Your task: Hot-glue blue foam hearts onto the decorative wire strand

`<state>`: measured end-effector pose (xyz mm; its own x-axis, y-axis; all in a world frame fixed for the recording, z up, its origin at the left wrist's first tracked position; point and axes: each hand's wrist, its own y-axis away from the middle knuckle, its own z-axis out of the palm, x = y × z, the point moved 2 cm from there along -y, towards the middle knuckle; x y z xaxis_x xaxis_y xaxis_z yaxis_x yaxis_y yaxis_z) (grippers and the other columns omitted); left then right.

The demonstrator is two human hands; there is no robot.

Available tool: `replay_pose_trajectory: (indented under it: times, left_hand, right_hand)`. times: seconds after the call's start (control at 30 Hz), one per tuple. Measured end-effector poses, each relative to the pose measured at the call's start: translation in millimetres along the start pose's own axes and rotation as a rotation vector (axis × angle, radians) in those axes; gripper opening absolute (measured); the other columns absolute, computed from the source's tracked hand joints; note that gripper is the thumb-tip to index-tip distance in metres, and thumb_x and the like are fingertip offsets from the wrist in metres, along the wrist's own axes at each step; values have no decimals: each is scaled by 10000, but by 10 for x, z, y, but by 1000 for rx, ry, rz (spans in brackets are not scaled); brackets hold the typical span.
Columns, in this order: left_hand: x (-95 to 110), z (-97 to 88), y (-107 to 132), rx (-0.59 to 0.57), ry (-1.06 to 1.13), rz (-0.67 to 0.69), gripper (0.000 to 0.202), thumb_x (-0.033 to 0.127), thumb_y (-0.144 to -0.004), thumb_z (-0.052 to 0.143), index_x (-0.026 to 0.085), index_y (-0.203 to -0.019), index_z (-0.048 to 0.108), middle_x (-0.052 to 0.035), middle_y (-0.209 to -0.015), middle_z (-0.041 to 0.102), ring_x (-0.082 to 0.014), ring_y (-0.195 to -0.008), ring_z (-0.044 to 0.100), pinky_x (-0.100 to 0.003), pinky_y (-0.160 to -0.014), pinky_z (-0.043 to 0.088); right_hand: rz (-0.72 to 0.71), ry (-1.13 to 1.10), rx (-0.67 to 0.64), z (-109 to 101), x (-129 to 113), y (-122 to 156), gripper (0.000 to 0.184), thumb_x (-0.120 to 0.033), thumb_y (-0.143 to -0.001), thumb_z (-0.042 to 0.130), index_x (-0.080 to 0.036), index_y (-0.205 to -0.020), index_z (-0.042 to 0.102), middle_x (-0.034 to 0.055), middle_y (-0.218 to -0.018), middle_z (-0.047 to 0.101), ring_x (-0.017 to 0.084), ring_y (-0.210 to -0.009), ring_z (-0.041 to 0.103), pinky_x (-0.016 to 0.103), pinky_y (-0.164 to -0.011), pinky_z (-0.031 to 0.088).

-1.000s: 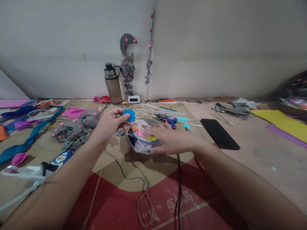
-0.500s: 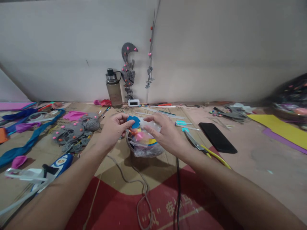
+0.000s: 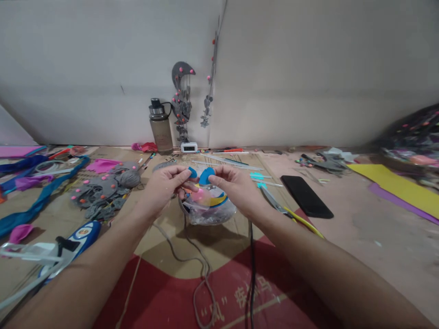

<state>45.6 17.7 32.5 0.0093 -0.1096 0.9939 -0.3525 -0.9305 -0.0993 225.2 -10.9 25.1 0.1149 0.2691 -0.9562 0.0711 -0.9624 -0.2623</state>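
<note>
Between thumb and fingers, my left hand [image 3: 171, 183] pinches a small blue felt piece [image 3: 192, 172]. My right hand [image 3: 236, 185] pinches another blue felt piece [image 3: 206, 176], a little apart from the first. Both hands are held over a round container [image 3: 184, 205] stuffed with a clear plastic bag [image 3: 212, 214]. Pink, yellow and blue bits show in the bag. The lower fingers of my left hand hang close to the container's rim.
Scissors with yellow handles [image 3: 279, 206] and a black phone [image 3: 306, 196] lie to the right. A water bottle [image 3: 161, 132] and small digital clock [image 3: 189, 147] stand by the wall. Grey felt with pom-poms [image 3: 99, 189] lies left. Cords [image 3: 252, 274] run across the front.
Before, my left hand held blue felt and my right hand was spread with nothing clearly in it. Now each hand pinches a separate blue piece. The view has shifted slightly.
</note>
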Motion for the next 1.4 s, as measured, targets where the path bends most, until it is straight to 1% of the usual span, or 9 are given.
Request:
replay_pose_trajectory:
  times: [0.1,0.27,0.5,0.67,0.8,0.9,1.07,1.27,1.4]
  left_hand:
    - [-43,-67,-41,80,24,37,243,378,-776,679,139,-812,653,-15,-648,644,-51,-435,470,-172,-399,324]
    - [-125,-155,-118,181,0,65,223,309,-723,727,142,-854,657,27,-605,562,-46,-470,451,-163,-413,319]
    - [-186,-196,-147,200,-61,76,267,287,-701,730,160,-911,625,23,-680,599,-60,-505,484,-176,-437,345]
    - [-155,-201,-136,217,-325,77,232,301,-712,691,142,-879,662,5,-678,626,-80,-502,476,-209,-466,355]
    - [-87,-179,-88,271,-691,180,188,252,-743,629,136,-866,710,-38,-756,693,-135,-650,581,-245,-608,428]
    - [-53,-147,-53,268,-861,232,203,221,-762,589,149,-895,724,-47,-805,710,-153,-696,598,-263,-657,438]
    - [-44,-122,-42,245,-923,202,199,180,-745,586,140,-895,710,-52,-780,705,-159,-684,601,-263,-635,440]
    - [-137,-145,-81,181,-953,90,110,192,-718,606,152,-781,688,-50,-736,699,-161,-642,603,-257,-569,421]
    - [-122,-152,-77,238,-984,112,139,191,-710,608,149,-815,688,-55,-764,704,-161,-659,606,-257,-584,421]
  right_hand:
    - [55,-165,-27,-23,5,-29,130,-313,-749,624,-195,-806,628,-5,-796,640,119,-710,560,264,-696,445]
    - [102,-229,-60,-95,-83,-28,81,-275,-727,649,-203,-757,625,-23,-741,610,100,-667,520,248,-671,420]
    - [142,-213,-190,-145,-152,-10,110,-283,-703,656,-200,-769,625,-35,-678,540,73,-554,412,242,-552,347]
    - [145,-168,-131,-154,-127,-24,101,-276,-708,644,-198,-756,601,-40,-642,516,71,-533,398,244,-530,323]
    - [131,-114,-90,-170,-119,-34,92,-274,-711,626,-200,-745,585,-50,-612,494,68,-514,373,243,-507,296]
    - [130,-95,-82,-173,-114,-35,112,-284,-704,626,-192,-754,589,-46,-626,498,64,-513,367,240,-496,283]
    - [139,-53,-99,-159,-135,-10,127,-300,-712,625,-185,-756,595,-43,-636,509,65,-521,379,235,-498,287]
    - [153,-5,-258,-94,-214,58,87,-274,-727,622,-192,-758,615,-39,-641,534,77,-559,424,236,-536,328]
    - [172,4,-267,-74,-247,81,73,-263,-737,618,-194,-763,613,-39,-637,530,80,-558,425,241,-547,337]
